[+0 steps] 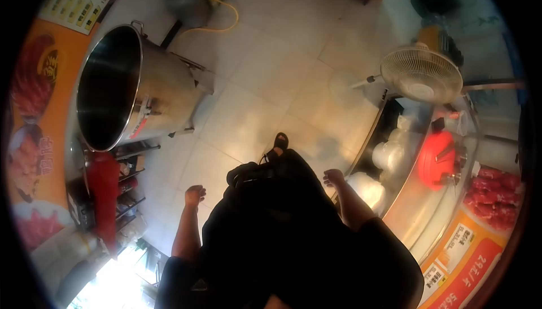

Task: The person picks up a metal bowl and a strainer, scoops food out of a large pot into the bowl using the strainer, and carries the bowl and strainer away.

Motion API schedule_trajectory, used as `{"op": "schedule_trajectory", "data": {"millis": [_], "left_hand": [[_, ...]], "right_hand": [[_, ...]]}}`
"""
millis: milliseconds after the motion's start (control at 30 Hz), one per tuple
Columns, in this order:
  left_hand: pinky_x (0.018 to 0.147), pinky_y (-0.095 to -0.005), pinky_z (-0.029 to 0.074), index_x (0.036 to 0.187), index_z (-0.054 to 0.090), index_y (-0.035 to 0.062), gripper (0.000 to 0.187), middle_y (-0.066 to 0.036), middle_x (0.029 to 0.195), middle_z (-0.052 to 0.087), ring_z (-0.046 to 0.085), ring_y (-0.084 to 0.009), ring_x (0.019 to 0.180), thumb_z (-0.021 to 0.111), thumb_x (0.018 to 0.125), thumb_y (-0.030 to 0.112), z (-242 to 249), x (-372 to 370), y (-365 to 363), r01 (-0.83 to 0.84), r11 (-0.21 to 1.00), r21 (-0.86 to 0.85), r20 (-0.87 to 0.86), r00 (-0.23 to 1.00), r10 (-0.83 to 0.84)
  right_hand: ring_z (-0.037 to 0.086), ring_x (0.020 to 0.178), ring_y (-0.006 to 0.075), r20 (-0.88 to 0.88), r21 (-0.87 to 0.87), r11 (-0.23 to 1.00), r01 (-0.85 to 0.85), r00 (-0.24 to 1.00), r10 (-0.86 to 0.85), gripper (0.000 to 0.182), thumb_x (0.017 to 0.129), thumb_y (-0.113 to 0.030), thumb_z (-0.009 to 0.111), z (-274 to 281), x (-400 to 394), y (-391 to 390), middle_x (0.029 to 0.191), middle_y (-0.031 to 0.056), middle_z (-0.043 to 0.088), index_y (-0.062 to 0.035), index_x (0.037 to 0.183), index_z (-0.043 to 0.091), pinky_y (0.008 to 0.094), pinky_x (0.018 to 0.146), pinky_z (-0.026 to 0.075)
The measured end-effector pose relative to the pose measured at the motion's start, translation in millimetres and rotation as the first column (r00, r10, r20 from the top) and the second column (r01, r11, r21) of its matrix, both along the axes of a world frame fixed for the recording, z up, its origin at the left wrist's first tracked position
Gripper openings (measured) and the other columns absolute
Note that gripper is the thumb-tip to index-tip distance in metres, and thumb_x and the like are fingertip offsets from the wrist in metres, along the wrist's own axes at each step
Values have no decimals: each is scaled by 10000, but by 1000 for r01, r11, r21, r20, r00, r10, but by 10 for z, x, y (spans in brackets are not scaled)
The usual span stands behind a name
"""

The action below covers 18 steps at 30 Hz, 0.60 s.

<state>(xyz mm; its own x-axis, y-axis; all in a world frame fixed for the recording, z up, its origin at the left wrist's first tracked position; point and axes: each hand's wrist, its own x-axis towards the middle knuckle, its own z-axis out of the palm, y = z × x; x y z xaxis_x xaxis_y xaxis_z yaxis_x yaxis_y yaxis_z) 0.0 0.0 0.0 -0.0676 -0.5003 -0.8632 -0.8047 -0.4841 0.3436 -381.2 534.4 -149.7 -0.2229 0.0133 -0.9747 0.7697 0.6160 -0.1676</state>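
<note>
My left hand (195, 195) hangs at my side above the tiled floor, its fingers curled in with nothing seen in them. On the other side, my right hand (333, 178) also hangs low with bent fingers and no object visible in it. Nearest to the right hand is a white plastic bag or wrapped bundle (367, 190), on a shelf beside it; they look apart. My dark clothing fills the lower middle, and one sandalled foot (279, 141) shows ahead of it.
A large steel pot (166, 89) stands on a metal stand at left. At right are a fan (422, 73), a red container (436, 159) and a counter with price signs (458, 241). A yellow hose (234, 15) curves across the floor farther ahead.
</note>
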Motion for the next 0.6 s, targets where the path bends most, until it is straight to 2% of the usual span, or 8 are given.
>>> {"op": "schedule_trajectory", "data": {"millis": [100,167,233,300,333,367,500,600], "left_hand": [[683,-305,542,1103,700,21,283,-90,950,753,712,-185,816,654,936,245,290,-433,-92,-6,986,-167,-106,994,-12],[693,-303,541,1081,707,19,282,-82,946,749,708,-177,829,652,931,252,96,-993,378,11,987,-161,-193,980,-42],[697,-298,536,1064,716,23,271,-74,949,749,702,-166,841,645,927,246,314,-1059,328,16,977,-212,-191,980,-57],[694,-298,533,1047,727,29,248,-67,925,746,689,-149,808,638,930,229,225,-965,422,-20,977,-214,-208,978,-26],[706,-326,546,1053,730,26,264,-85,902,747,693,-164,800,638,940,246,34,-786,405,28,968,-248,-184,980,-76],[726,-356,555,1043,735,23,265,-110,866,747,699,-185,806,638,942,248,-102,-608,416,65,943,-327,-141,983,-116],[936,-434,535,1068,768,36,387,-201,1063,754,698,-357,1047,686,874,360,137,-355,988,90,948,-306,103,993,-61],[971,-452,524,1048,770,20,454,-233,1111,730,672,-392,1102,660,867,422,120,-39,1301,-17,962,-272,134,990,55]], "right_hand": [[695,697,335,71,-144,988,55,996,-45,204,1006,-226,596,-351,-585,-248,949,137,726,-110,1166,649,449,600,561],[704,720,260,-179,-33,996,-89,981,81,256,985,-292,611,216,-1344,43,935,111,727,-110,1158,658,426,631,568],[675,665,220,-229,-200,980,-19,973,-27,263,966,-272,630,485,-1550,-302,886,108,705,-76,1140,659,374,574,541],[502,519,163,-228,-323,930,175,939,-256,102,914,-134,613,744,-1687,-475,728,73,575,-62,858,569,326,457,391],[467,503,152,-121,-504,855,124,970,-212,155,900,-83,593,156,-1835,-229,674,58,534,-90,770,509,314,444,356],[472,487,156,-138,-488,869,84,976,-171,192,914,-110,592,49,-1945,-313,651,55,532,-97,743,506,319,425,354],[494,425,169,-227,-193,972,-134,970,89,362,972,-220,588,138,-1920,-424,560,42,521,-127,634,497,337,348,343],[479,444,165,-192,-151,875,-460,882,431,307,974,-188,604,320,-1955,-755,590,50,538,-102,688,535,332,372,322]]}}
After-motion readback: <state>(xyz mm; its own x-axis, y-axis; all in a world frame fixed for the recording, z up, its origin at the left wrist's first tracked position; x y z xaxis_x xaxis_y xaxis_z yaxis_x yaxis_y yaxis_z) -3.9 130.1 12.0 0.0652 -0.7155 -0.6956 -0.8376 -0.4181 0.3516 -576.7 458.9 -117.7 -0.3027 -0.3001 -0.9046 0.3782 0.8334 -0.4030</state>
